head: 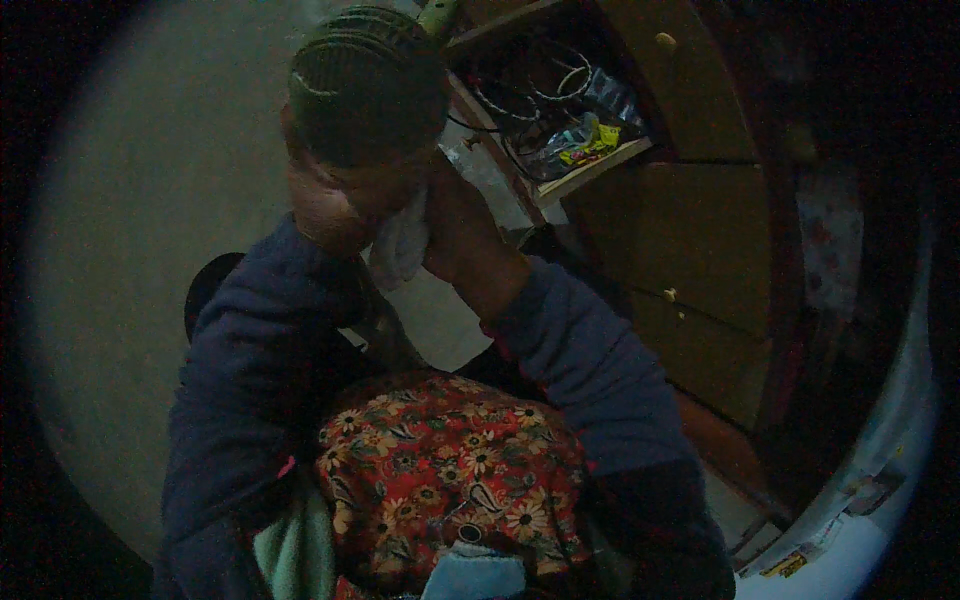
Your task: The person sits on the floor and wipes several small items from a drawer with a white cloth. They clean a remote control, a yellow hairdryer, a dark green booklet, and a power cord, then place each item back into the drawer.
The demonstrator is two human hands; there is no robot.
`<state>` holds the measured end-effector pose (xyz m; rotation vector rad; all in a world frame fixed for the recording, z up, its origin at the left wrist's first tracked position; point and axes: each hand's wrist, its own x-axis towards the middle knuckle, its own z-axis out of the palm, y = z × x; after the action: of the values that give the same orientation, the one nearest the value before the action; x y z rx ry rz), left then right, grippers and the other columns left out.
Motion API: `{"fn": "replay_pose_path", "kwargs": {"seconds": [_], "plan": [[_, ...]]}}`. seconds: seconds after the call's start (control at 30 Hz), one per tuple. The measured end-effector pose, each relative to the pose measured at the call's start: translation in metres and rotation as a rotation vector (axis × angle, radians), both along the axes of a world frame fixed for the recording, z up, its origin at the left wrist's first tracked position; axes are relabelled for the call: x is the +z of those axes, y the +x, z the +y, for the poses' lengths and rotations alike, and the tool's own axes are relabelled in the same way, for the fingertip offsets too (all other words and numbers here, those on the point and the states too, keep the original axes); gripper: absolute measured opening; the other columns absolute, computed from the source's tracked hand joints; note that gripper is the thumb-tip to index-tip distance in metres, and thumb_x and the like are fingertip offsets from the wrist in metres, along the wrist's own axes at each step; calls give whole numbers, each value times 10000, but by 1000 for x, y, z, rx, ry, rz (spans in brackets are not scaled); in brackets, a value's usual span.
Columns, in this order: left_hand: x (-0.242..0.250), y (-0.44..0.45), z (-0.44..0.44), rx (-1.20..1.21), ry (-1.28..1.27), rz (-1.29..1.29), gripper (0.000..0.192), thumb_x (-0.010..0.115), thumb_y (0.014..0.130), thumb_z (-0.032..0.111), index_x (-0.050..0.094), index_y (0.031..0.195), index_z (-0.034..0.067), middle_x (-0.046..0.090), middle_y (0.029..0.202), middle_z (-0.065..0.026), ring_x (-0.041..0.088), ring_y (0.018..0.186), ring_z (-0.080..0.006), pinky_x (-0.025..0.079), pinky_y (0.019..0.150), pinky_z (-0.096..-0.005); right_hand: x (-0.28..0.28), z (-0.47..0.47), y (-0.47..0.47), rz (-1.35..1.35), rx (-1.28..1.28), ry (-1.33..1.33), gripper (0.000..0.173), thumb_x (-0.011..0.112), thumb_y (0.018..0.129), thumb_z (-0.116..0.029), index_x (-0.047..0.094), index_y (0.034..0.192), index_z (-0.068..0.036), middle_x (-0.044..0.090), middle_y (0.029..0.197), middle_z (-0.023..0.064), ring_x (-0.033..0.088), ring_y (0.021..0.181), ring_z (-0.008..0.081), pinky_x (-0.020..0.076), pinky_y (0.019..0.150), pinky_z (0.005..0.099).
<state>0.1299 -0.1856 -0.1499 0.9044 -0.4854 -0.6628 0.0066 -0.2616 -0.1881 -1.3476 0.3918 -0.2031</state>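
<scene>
In the dim light I see a dark green rounded object (367,90) with ribbed rings along its far end, perhaps a container. My left hand (322,202) grips its near left side. On the other side my right hand (469,225) is raised against the object, its fingers mostly hidden behind it. A pale cloth (401,244) hangs from the right hand, between the two wrists. Below both arms lies the red floral garment (450,472) on my body.
An open drawer (555,191) at the upper right holds cables (562,94), clear plastic bags and a yellow packet (592,146). Closed wooden drawers (675,225) with small knobs stand to the right. Pale floor (150,262) spreads on the left. Small items (784,564) lie at the lower right.
</scene>
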Motion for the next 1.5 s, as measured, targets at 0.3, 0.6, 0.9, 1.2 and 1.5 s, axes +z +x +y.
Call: {"fn": "replay_pose_path", "kwargs": {"seconds": [0.3, 0.6, 0.9, 1.2, 1.5], "plan": [[-3, -6, -1, -124, 18, -9, 824, 827, 684, 307, 434, 1352, 25, 579, 1254, -134, 583, 1117, -250, 480, 942, -379, -3, -2, 0, 153, -168, 646, 354, 518, 978, -320, 593, 1191, -48, 630, 1145, 87, 622, 1014, 216, 518, 853, 373], [3, 27, 1, 1, 16, 51, 876, 815, 684, 364, 414, 1382, 19, 562, 1282, -140, 565, 1139, -253, 462, 960, -380, 35, -54, -29, 123, -178, -318, 334, 601, 928, -183, 569, 1221, -27, 617, 1160, 132, 613, 1003, 241, 497, 857, 356], [6, 47, 16, -649, 85, -15, 946, 828, 654, 414, 405, 1392, 0, 558, 1285, -131, 534, 1175, -244, 421, 1004, -365, 70, -104, -44, 72, 99, -1127, 570, 674, 801, -171, 500, 1335, -75, 557, 1301, 197, 578, 1122, 360, 475, 961, 419], [-1, 14, -6, -659, 96, -118, 1036, 907, 608, 262, 339, 1445, 41, 510, 1349, -105, 502, 1237, -226, 422, 1023, -366, 59, -113, -56, 197, 194, -1148, 532, 726, 773, -132, 561, 1274, -67, 608, 1232, 158, 582, 1138, 345, 461, 976, 398], [31, -17, -33, -279, 120, -984, 940, 881, 586, 225, 420, 1395, 99, 543, 1183, -163, 548, 1094, -351, 487, 938, -425, 87, -145, -66, 52, -211, -1276, 545, 670, 784, -59, 544, 1312, -102, 534, 1321, 148, 510, 1221, 361, 419, 1036, 438]]}}
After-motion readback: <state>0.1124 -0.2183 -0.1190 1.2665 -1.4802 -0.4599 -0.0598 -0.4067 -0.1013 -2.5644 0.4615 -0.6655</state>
